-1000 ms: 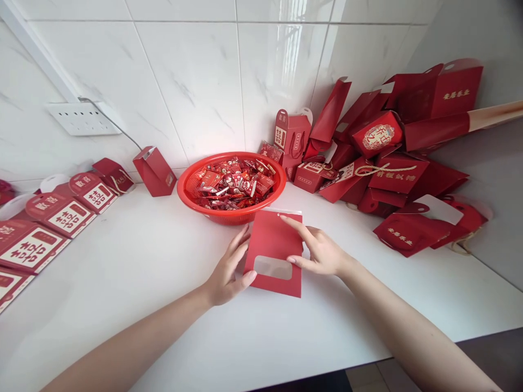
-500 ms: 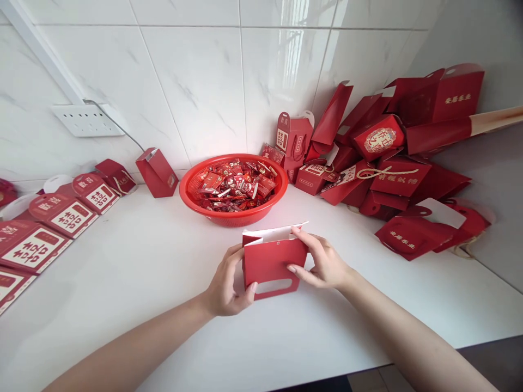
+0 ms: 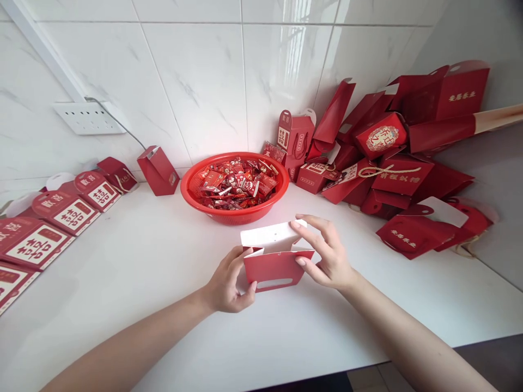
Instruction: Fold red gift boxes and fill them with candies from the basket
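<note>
A red paper box [image 3: 272,269] stands on the white table in front of me, its top parted so that the white inside shows. My left hand [image 3: 233,280] grips its left side, thumb on the front face. On the right side, my right hand [image 3: 322,250] holds the top edges, with the index finger at the raised back flap and the thumb on the front. Behind the box sits a red plastic basket [image 3: 188,188] filled with small wrapped packets [image 3: 241,185].
Several red boxes [image 3: 75,215] with white labels line the left side. One red box [image 3: 158,171] stands left of the basket by the tiled wall. A heap of red boxes [image 3: 402,177] fills the back right. A socket strip [image 3: 90,118] is on the wall.
The box's top has opened wider, and its back flap now leans away, showing the white inside. My right hand has shifted slightly right with its fingers spread more.
</note>
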A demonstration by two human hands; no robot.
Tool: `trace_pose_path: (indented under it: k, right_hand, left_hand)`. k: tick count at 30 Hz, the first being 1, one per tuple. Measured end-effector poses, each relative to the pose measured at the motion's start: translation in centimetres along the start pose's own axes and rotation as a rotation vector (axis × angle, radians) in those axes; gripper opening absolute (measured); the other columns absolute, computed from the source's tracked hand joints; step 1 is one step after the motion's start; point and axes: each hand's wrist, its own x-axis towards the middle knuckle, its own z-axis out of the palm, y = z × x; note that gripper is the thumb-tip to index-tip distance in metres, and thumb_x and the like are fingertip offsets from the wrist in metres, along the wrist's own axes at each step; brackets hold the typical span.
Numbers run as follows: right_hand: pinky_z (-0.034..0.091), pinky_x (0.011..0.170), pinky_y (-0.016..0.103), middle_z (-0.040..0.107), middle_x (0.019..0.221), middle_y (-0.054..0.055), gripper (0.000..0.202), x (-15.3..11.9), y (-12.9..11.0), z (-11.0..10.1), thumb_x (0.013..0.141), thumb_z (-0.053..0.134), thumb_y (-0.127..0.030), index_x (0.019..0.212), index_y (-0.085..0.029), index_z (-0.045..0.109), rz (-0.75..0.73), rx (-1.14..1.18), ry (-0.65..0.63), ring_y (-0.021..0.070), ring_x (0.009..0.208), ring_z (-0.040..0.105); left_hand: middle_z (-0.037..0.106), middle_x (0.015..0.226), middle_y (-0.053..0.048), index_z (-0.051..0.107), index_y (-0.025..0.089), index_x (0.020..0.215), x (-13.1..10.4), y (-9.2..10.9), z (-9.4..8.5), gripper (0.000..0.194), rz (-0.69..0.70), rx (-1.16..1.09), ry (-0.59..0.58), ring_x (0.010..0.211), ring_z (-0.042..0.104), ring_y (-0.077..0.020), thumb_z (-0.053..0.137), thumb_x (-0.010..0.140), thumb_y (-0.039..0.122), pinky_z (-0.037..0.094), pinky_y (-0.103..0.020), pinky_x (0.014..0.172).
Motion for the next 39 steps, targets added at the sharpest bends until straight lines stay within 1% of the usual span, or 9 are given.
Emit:
trace_pose_path:
  k: [5,15,18,21,22,25,28,32,39]
  right_hand:
    - [0.049,0.083,0.047,0.059,0.106,0.012,0.056,0.0,-0.3,-0.2,0.093,0.054,-0.033,0.147,-0.027,0.041,0.108,0.027,-0.037,0.0305,0.098,0.059]
    - [0.05,0.074,0.04,0.06,0.094,0.008,0.031,1.0,-1.2,-1.0,0.093,0.06,-0.02,0.123,-0.026,0.058,0.228,0.187,-0.046,0.0236,0.085,0.058]
    - [0.05,0.073,0.039,0.057,0.093,0.007,0.025,1.1,-1.4,-0.9,0.094,0.059,-0.02,0.118,-0.025,0.06,0.26,0.227,-0.033,0.0223,0.084,0.057]
    - [0.051,0.076,0.041,0.053,0.096,0.008,0.023,0.9,-1.3,-0.6,0.094,0.059,-0.021,0.116,-0.025,0.061,0.276,0.215,-0.007,0.023,0.088,0.057]
    - [0.052,0.077,0.042,0.052,0.098,0.009,0.022,0.8,-1.3,-0.5,0.094,0.06,-0.022,0.116,-0.025,0.062,0.279,0.2,0.006,0.0239,0.091,0.057]
    - [0.053,0.081,0.045,0.049,0.11,0.012,0.025,0.6,-1.4,-0.2,0.092,0.061,-0.023,0.117,-0.025,0.061,0.265,0.163,0.045,0.0277,0.104,0.057]
    - [0.054,0.083,0.046,0.049,0.125,0.014,0.027,0.5,-1.4,0.0,0.092,0.061,-0.021,0.119,-0.025,0.059,0.233,0.163,0.07,0.0287,0.109,0.058]
    - [0.054,0.085,0.048,0.062,0.114,0.013,0.027,0.3,-1.3,0.5,0.092,0.06,-0.02,0.118,-0.024,0.055,0.198,0.226,0.022,0.0279,0.106,0.06]
    - [0.055,0.081,0.042,0.068,0.098,0.009,0.011,0.2,-1.5,1.0,0.096,0.056,-0.021,0.105,-0.022,0.062,0.276,0.396,-0.008,0.0237,0.093,0.064]
  left_hand:
    - [0.052,0.131,-0.021,0.017,0.017,0.155,0.3,0.0,0.0,0.095,-0.01,0.007,-0.003,0.112,0.053,-0.0322,0.061,0.071,0.011,0.054,-0.049,0.087]
    - [0.051,0.128,-0.018,0.024,0.02,0.152,0.0,-0.1,0.2,0.087,-0.057,-0.009,-0.056,0.114,0.053,-0.0324,0.06,0.073,0.016,0.054,-0.048,0.088]
    - [0.042,0.138,-0.018,0.027,0.018,0.152,0.7,0.1,-0.4,0.082,-0.001,0.101,0.116,0.129,0.043,-0.0368,0.06,0.076,0.024,0.047,-0.055,0.099]
    - [0.041,0.142,-0.016,0.035,0.021,0.149,3.7,1.7,-2.3,0.072,0.071,0.247,0.28,0.135,0.04,-0.0384,0.058,0.081,0.033,0.035,-0.059,0.111]
    - [0.046,0.14,-0.013,0.037,0.023,0.147,5.1,2.5,-3.0,0.068,0.072,0.29,0.237,0.133,0.045,-0.0362,0.057,0.083,0.031,0.034,-0.057,0.113]
    - [0.061,0.131,-0.008,0.049,0.025,0.138,9.3,5.0,-4.5,0.051,-0.033,0.397,-0.081,0.126,0.055,-0.03,0.056,0.088,0.026,0.032,-0.053,0.116]
    - [0.069,0.122,-0.005,0.062,0.024,0.126,11.5,6.1,-4.5,0.036,-0.217,0.389,-0.237,0.114,0.064,-0.0252,0.059,0.091,0.033,0.035,-0.049,0.115]
    - [0.076,0.108,-0.003,0.072,0.023,0.111,11.2,5.5,-3.3,0.028,-0.44,0.203,-0.24,0.096,0.072,-0.0218,0.065,0.088,0.037,0.056,-0.034,0.091]
    - [0.078,0.097,-0.002,0.078,0.022,0.1,10.8,5.4,-2.9,0.023,-0.617,-0.069,-0.246,0.089,0.073,-0.0211,0.061,0.09,0.035,0.056,-0.027,0.079]
